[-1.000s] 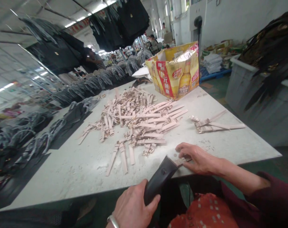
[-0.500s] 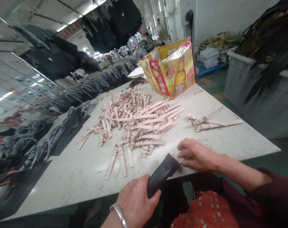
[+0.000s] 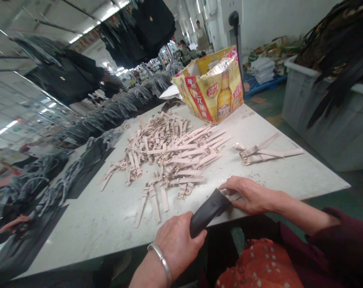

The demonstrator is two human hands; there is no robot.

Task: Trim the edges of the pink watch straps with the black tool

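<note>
My left hand, with a silver bangle at the wrist, is closed around a dark grey, smooth, elongated piece over the table's near edge. Its far end points up and right. My right hand is at that end, its fingers closed around a small, pale, thin piece, partly hidden by them. Beyond both hands lies a large pile of pale pink buckled straps. A few more buckled straps lie apart on the right, beyond my right hand.
A yellow open carton stands at the back of the white table. Dark bags with grey handles line the left edge, where another person's hand shows. A grey bin holds dark material beyond the right edge.
My left hand and the dark piece have shifted slightly right and up. My right hand's fingers have closed in at its end, and a pale piece now shows between them.
</note>
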